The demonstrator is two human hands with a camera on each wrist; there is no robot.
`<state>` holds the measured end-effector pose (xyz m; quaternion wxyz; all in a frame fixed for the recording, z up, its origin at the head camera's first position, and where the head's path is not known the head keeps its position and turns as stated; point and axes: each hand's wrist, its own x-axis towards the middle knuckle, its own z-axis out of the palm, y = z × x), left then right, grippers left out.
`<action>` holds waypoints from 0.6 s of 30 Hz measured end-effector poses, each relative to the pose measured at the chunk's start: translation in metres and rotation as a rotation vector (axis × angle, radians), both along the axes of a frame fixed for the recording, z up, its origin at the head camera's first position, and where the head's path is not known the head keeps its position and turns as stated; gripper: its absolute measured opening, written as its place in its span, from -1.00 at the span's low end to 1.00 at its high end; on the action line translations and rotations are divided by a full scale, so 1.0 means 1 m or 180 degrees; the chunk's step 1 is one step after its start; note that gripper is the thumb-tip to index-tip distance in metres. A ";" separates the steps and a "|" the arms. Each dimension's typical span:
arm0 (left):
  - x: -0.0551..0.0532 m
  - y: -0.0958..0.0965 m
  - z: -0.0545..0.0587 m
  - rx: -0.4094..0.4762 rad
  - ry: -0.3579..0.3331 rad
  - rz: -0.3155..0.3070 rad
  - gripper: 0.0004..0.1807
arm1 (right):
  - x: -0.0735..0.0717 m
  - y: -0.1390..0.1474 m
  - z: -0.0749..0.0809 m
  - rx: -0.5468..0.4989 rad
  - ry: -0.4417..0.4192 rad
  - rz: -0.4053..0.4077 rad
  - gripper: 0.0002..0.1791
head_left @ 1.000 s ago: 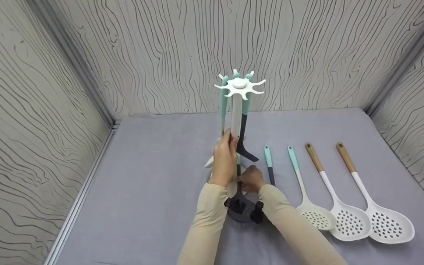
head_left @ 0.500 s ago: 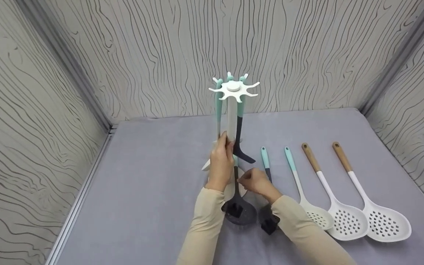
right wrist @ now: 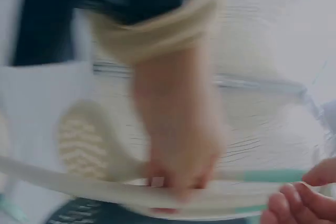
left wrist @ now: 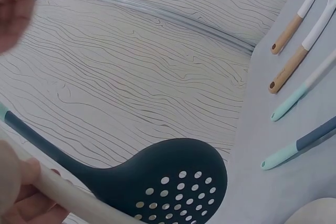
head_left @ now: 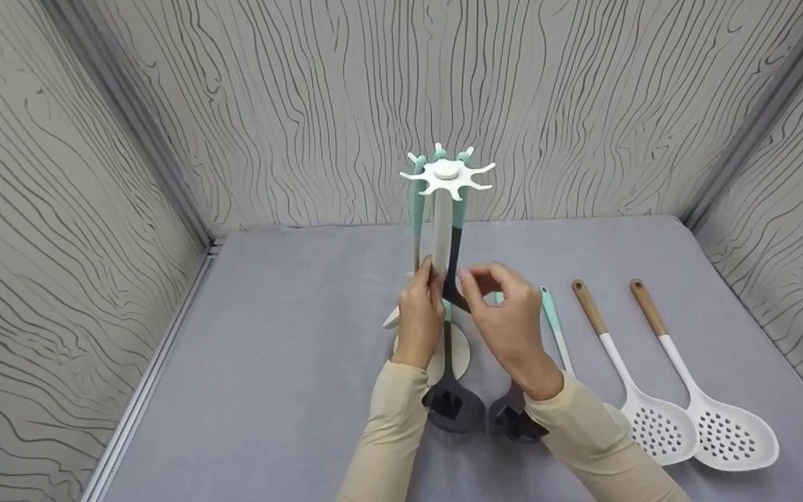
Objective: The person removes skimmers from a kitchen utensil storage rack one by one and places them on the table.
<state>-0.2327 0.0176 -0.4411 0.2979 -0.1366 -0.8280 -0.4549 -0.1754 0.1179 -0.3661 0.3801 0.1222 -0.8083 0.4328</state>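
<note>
My left hand (head_left: 421, 317) grips the white pole (head_left: 442, 230) of a utensil stand with a hooked top (head_left: 446, 174). Mint-handled utensils hang from its rear hooks, one being a dark slotted spoon (left wrist: 168, 182). In front of the pole, a dark utensil (head_left: 449, 362) with a mint handle extends over the round white base (head_left: 463, 348); my left hand partly hides its upper end. My right hand (head_left: 509, 317) is raised right of the pole, near the hanging dark spoon. Its thumb and index finger bend toward each other, and nothing is visible between them.
To the right lie a dark mint-handled utensil (left wrist: 299, 148), a mint-handled one (head_left: 555, 321) and two wooden-handled slotted spoons (head_left: 659, 425) (head_left: 732, 436). Grey cloth (head_left: 290, 362) covers the table. Wood-patterned panels (head_left: 346, 104) enclose the back and sides.
My right hand has left the front dark utensil's handle, moving up and to the right. My left hand stays on the pole.
</note>
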 end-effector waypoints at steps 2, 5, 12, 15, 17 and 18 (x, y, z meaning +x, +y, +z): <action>0.001 0.001 0.000 0.0037 -0.0028 -0.0001 -0.72 | -0.002 -0.003 0.009 -0.0030 0.0394 -0.0057 -0.97; 0.001 0.001 0.000 0.0049 -0.0057 0.0006 -0.72 | -0.007 -0.009 0.019 -0.0080 0.0822 -0.0115 -0.91; 0.005 -0.003 0.002 -0.0248 0.0070 0.0154 -0.72 | -0.013 -0.021 0.029 0.0025 0.1436 -0.0095 -0.78; 0.010 -0.007 -0.004 -0.0311 0.0263 0.0244 -0.71 | -0.017 -0.024 0.032 0.0137 0.1645 -0.0127 -0.76; 0.014 -0.011 -0.010 -0.0272 0.0384 0.0266 -0.72 | -0.020 -0.025 0.034 0.0179 0.1751 -0.0173 -0.77; 0.017 -0.014 -0.014 -0.0240 0.0414 0.0262 -0.73 | -0.022 -0.025 0.035 0.0192 0.1787 -0.0195 -0.77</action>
